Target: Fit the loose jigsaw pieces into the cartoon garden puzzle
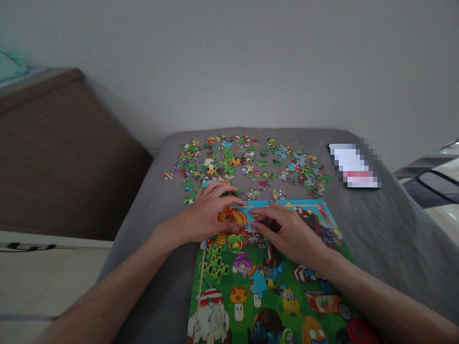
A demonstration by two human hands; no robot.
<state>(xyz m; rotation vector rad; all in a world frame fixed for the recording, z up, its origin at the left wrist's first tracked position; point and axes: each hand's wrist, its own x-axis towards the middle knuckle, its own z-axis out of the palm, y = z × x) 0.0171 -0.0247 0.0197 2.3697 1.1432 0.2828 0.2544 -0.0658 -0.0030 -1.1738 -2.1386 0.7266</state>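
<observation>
From the head view, my worry is the top of the picture board (234, 277), which lies at the lower centre of the frame under both hands. The left hand (208, 212) arches over its upper left corner, thumb and fingers parted with the print showing between them; the right hand (289, 229) has thumb and fingertips close together near the upper middle, and I cannot tell whether they pinch anything. A careless sweep of either wrist could drag the board, since it sits on soft grey cloth (366, 229) that may ruck or give. If the left knuckles pushed farther up the frame, they could scatter the nearest loose puzzle pieces (234, 162) spread across the centre. The phone (353, 167) at right looks clear of that. My hands hide part of the board's top edge, the frame cuts off its bottom, and the right forearm covers its right side. Blocky blurring masks the phone's screen. I also can't say whether the light-blue jigsaw-shaped patch (258, 283) is a loose piece or a gap.
</observation>
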